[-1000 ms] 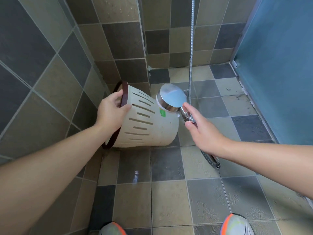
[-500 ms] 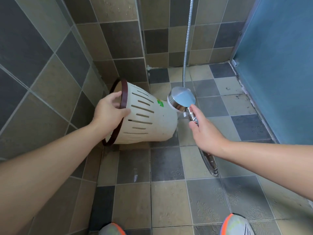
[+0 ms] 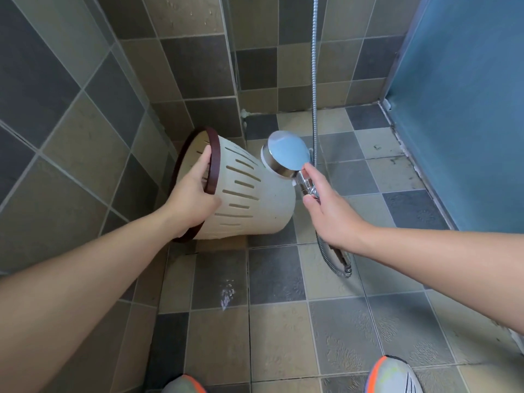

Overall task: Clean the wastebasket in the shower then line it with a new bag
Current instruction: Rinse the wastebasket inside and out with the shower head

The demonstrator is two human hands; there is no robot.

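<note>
Vs 0.5 s ago: the green sticker that showed on the wastebasket wall near the base is out of sight; the basket looks rotated a bit about its own axis. Shower head sits closer to the basket and higher, its rim now touching or nearly touching the wall. Both hands keep their holds.

Left hand (image 3: 192, 198) grips the wastebasket (image 3: 255, 205) at its dark brown rim band (image 3: 214, 163): fingers curl over the rim into the mouth, thumb lies on the outer slotted wall. Basket is cream plastic with rows of slots, tipped on its side; the mouth points away from the grip toward the tiled wall (image 3: 56, 114), the closed base points toward the other hand. Its lower edge sits at or just above the floor tiles (image 3: 278, 321); cannot tell if it touches.

Right hand (image 3: 329, 211) holds the chrome shower head (image 3: 286, 153) by the handle: index finger runs along the neck up to the round head, thumb pressed on the side by the fitting, other fingers wrapped under. Head's sprayer face points at the basket wall, just past the fingertips. Metal hose (image 3: 314, 80) hangs behind the head, then loops out below the wrist.

Wet splash patch on the floor below both grips. Two shoe toes at the bottom edge. No readable writing or brand.
</note>
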